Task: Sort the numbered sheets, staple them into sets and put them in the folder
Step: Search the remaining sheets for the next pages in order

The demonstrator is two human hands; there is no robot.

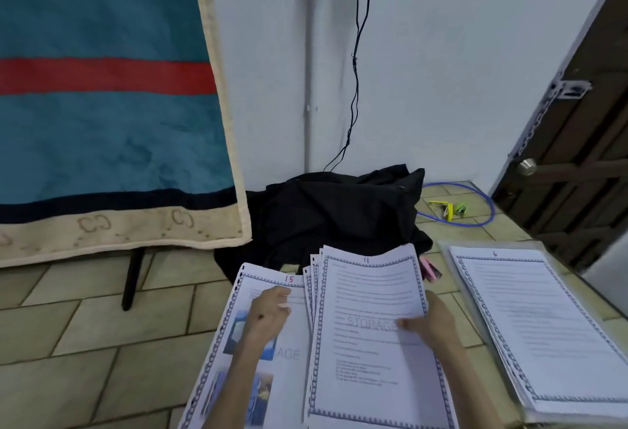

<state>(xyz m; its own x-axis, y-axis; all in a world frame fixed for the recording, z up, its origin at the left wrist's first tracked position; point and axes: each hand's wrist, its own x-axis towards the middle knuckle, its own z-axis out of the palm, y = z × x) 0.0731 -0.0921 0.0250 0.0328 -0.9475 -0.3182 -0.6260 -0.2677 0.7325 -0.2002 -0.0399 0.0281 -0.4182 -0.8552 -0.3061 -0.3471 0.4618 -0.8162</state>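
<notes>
A person sits on a tiled floor [85,333] sorting numbered sheets, with the work still in the sorting stage. The right hand [431,321] pinches the right edge of a fanned stack [370,333] whose top page is marked 11, thumb on the face, the stack's long axis running away from the body. The left hand [268,313] rests on the page marked 15 [289,354], just left of that stack, fingers loosely curled and holding nothing. Further right, nearer the right hand, a pile topped by page 6 [543,323] lies on what looks like a clear folder [445,251]. A pink stapler [431,270] peeks out just beyond the held stack, beside a black bag [339,217]; I judge stapling comes next.
</notes>
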